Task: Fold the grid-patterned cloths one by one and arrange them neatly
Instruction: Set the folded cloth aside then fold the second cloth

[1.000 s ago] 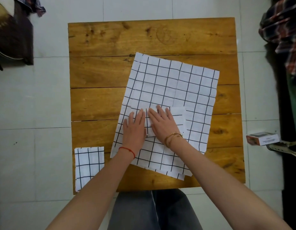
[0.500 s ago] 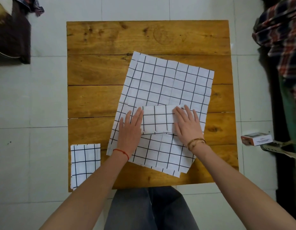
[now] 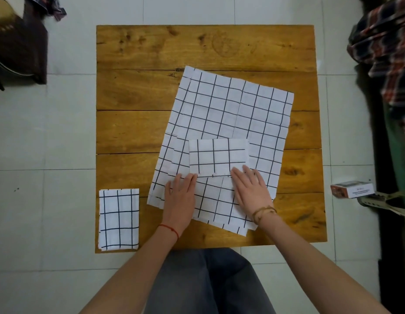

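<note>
Wooden surface (image 3: 151,48): left hand (image 3: 180,198) and right hand (image 3: 251,189), fingers flat, press folded cloth (image 3: 218,157) atop unfolded cloths (image 3: 231,109); finished cloth (image 3: 118,219) parked near-left corner.

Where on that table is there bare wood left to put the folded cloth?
Bare wood runs along the table's far edge and down its left side, above the finished cloth. The flat cloths crowd the centre and right; both hands rest there.
</note>
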